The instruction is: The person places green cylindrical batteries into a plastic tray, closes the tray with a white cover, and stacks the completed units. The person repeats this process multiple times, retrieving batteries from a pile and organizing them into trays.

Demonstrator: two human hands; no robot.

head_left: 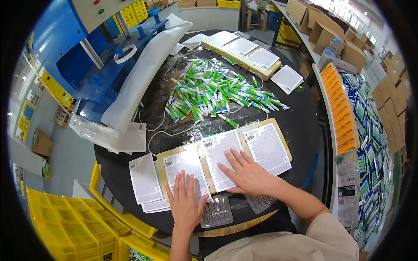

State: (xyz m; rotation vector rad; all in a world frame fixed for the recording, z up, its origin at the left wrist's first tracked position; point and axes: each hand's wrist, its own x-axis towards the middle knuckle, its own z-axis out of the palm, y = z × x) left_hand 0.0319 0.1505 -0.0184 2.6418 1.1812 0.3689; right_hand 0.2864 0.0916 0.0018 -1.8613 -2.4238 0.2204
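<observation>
Side by side on a pale yellow fixture (285, 147) lie three white printed cards (223, 145). My left hand (185, 202) rests flat on the lower part of the left card (185, 162), fingers stretched toward its far end. Spread over the middle card's right side is my right hand (248, 172), its fingers apart. Clear plastic blister trays (217, 212) stick out from under the cards at the near side. A stack of loose white cards (144, 179) lies left of the fixture. Beyond it spreads a heap of small green and white tubes (204, 89).
A second yellow fixture (248, 54) with cards stands at the far side of the round black table (300, 117). A blue machine (56, 43) and a roll of white sheeting (146, 74) are at the left. Yellow crates (69, 222) stand lower left; packed blister cards (365, 143) line the right.
</observation>
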